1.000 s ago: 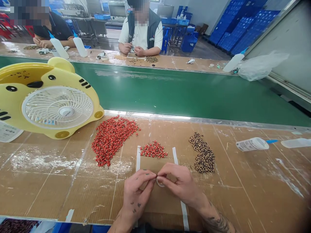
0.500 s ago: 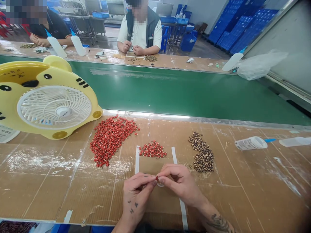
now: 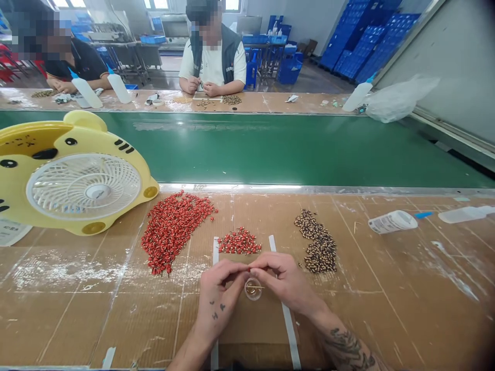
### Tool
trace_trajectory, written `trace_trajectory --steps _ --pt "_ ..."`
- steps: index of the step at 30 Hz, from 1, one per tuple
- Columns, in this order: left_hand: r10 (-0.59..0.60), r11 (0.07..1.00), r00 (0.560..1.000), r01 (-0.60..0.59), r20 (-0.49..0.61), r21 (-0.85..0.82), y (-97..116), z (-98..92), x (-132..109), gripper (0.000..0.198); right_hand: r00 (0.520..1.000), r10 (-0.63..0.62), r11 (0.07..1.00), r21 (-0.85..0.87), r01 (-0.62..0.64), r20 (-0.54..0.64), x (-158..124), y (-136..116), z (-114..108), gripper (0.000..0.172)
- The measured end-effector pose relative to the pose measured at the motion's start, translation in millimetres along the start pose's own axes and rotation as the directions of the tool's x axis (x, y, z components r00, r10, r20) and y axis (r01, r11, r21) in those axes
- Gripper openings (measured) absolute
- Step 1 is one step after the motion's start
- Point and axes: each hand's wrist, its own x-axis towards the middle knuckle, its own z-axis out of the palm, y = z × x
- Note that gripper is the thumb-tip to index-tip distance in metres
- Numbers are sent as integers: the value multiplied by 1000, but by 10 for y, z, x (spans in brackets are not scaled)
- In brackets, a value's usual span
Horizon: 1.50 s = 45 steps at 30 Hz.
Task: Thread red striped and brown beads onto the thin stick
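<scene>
My left hand [image 3: 219,292] and my right hand [image 3: 284,281] meet fingertip to fingertip over a cardboard mat, both pinched on a tiny part that I cannot make out. Just below the fingertips sits a small clear round dish [image 3: 252,289] with a thin stick across it. A small pile of red pieces [image 3: 238,242] lies just beyond my hands. A big heap of red pieces [image 3: 172,226] spreads to the left. A dark brown pile of small parts [image 3: 318,242] lies to the right.
A yellow cartoon desk fan [image 3: 73,183] stands at the left. White squeeze bottles [image 3: 392,221] lie on their sides at the right. A green conveyor belt [image 3: 278,149] runs across. Two other people work at the far bench beyond it.
My hands stay pinched together; the round dish under them now shows more clearly. The camera tilted slightly, so the scene shifted left and down.
</scene>
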Motion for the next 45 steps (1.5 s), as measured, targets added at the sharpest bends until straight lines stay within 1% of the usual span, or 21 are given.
trace_trajectory --steps 3,5,7,8,10,12,15,17,18,20,22,25,28,30,32,35,37,39,41,43,45 --pt "102 974 990 -119 95 192 -7 90 296 18 990 -32 995 -100 18 -137 29 143 -182 13" --pt "170 917 975 -211 146 338 -29 175 455 21 974 -41 992 -122 14 -223 13 246 -277 14" --pt "217 855 958 -278 184 438 -56 215 541 23 971 -42 992 -122 14 -234 -21 332 -331 15" --pt "231 835 954 -296 192 465 -71 197 549 23 974 -44 992 -123 17 -220 -39 364 -344 16" --pt "238 821 957 -290 166 492 -111 52 492 24 987 -64 991 -128 45 -150 -69 400 -347 20" --pt "201 804 976 -213 84 555 -172 -230 357 22 994 -100 989 -112 96 -31 -85 406 -333 23" --pt "133 685 989 -44 -65 727 -308 -754 91 23 971 -177 979 -68 190 160 -90 390 -302 18" --pt "68 611 993 34 -96 791 -409 -1026 -74 25 950 -210 970 -68 231 233 -92 389 -279 14" --pt "48 592 993 56 -105 804 -456 -1113 -141 26 942 -220 966 -76 246 253 -93 394 -267 13" --pt "22 583 994 77 -110 809 -527 -1192 -232 28 936 -224 962 -93 258 272 -96 416 -244 11" --pt "4 586 994 86 -109 806 -560 -1191 -269 29 933 -234 958 -96 268 275 -97 445 -226 11" --pt "-10 592 995 83 -95 801 -552 -1183 -263 28 931 -264 952 -89 294 251 -94 482 -202 20" --pt "-6 621 996 74 -90 780 -515 -1237 -256 25 926 -306 937 -101 334 219 -95 495 -162 28" --pt "-19 664 995 88 -101 743 -478 -1259 -266 23 915 -348 919 -121 376 203 -100 487 -118 34" --pt "-64 751 990 132 -127 647 -426 -1217 -285 19 895 -402 889 -151 431 193 -104 468 -69 39" --pt "-199 909 964 249 -176 334 -331 -995 -303 16 865 -463 838 -223 498 191 -103 431 -14 44" --pt "-291 949 945 304 -150 77 -275 -777 -291 14 857 -480 813 -270 515 190 -96 416 -3 44" --pt "-334 938 940 325 -64 -125 -231 -560 -259 8 854 -488 800 -301 520 180 -90 415 -6 44" --pt "-363 892 932 347 -3 -291 -199 -380 -215 4 854 -496 792 -321 520 159 -87 425 -14 42" --pt "-402 822 915 372 25 -431 -175 -254 -173 4 856 -496 790 -334 514 145 -88 438 -19 40" --pt "-440 747 897 395 48 -535 -161 -178 -142 6 854 -491 790 -326 519 170 -89 448 -21 39"
